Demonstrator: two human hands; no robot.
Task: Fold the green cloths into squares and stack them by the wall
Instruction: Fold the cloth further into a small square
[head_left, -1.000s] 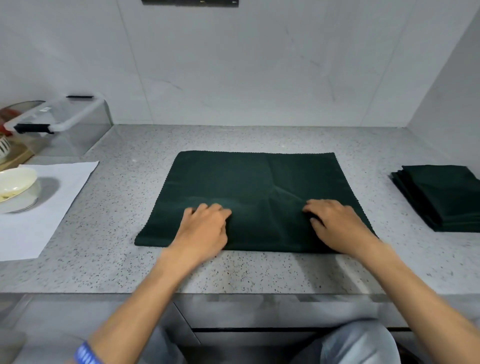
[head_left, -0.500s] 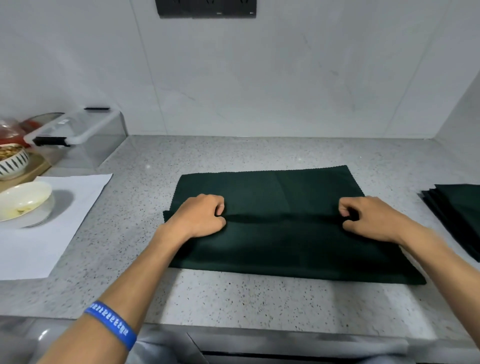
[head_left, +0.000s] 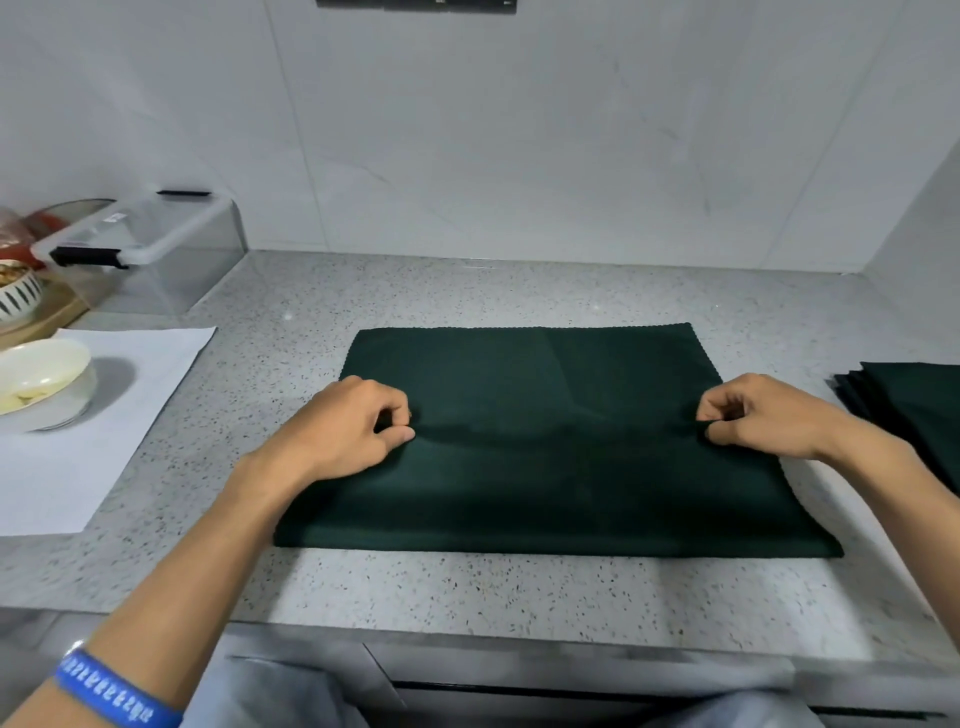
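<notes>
Both hands have carried the near edge of the green cloth (head_left: 545, 467) farther toward the wall since a moment ago, so the folded flap now covers more of it. It lies flat mid-counter (head_left: 467, 587), fold nearest the person. The stack of folded cloths (head_left: 914, 410) sits at the right wall. The left hand (head_left: 343, 431) and right hand (head_left: 763, 415) each pinch the flap's edge, fingers curled.

Both hands, left hand (head_left: 345, 431) and right hand (head_left: 763, 418), pinch the folded edge of the green cloth (head_left: 550, 467) on the speckled worktop (head_left: 467, 587), folded stack (head_left: 914, 400) off right.
</notes>
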